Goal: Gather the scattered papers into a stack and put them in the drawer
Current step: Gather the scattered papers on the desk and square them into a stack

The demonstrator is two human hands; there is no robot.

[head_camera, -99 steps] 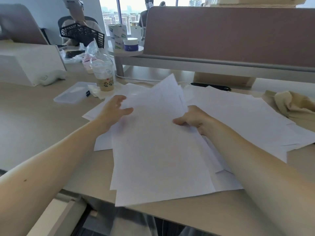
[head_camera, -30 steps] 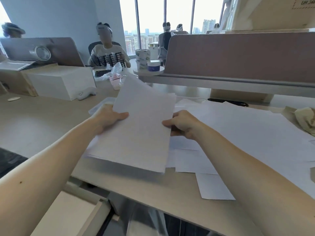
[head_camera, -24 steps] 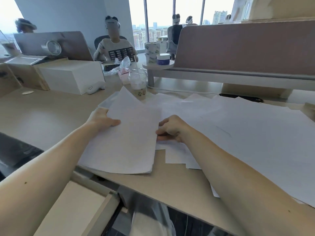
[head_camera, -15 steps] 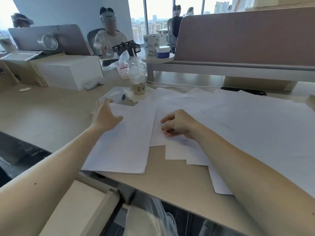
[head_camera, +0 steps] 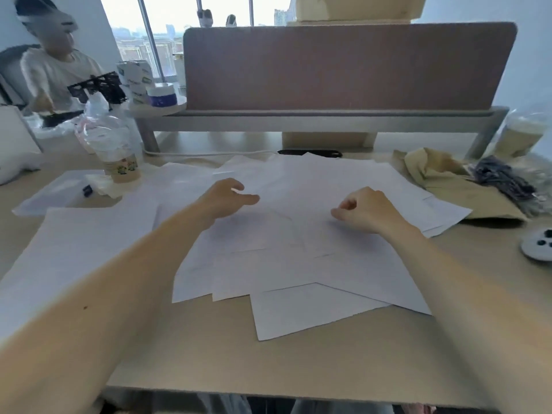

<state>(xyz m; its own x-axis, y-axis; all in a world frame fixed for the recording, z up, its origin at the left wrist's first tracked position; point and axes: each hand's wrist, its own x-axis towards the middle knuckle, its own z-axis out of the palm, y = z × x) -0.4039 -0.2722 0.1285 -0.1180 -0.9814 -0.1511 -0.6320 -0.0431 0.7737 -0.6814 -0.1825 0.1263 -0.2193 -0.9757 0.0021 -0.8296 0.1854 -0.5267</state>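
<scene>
Several white papers (head_camera: 298, 258) lie overlapping and askew across the middle of the desk. A gathered stack of papers (head_camera: 80, 243) rests flat at the left, partly under my left forearm. My left hand (head_camera: 227, 198) hovers over the scattered sheets with fingers apart, holding nothing. To the right, my right hand (head_camera: 367, 209) sits above the sheets with fingers curled loosely and thumb near forefinger; nothing is visibly in it. The drawer is out of view.
A plastic cup (head_camera: 115, 150) and a clear flat lid (head_camera: 56, 192) stand at the back left. Crumpled beige cloth (head_camera: 442, 180) with a dark bundle lies at the right, a white device (head_camera: 537, 243) beyond it. A brown divider screen (head_camera: 343, 67) bounds the back. A person sits at far left.
Both hands let go of the gathered stack, which now lies at the left. The view swung right, and both hands moved over the scattered sheets in the middle.
</scene>
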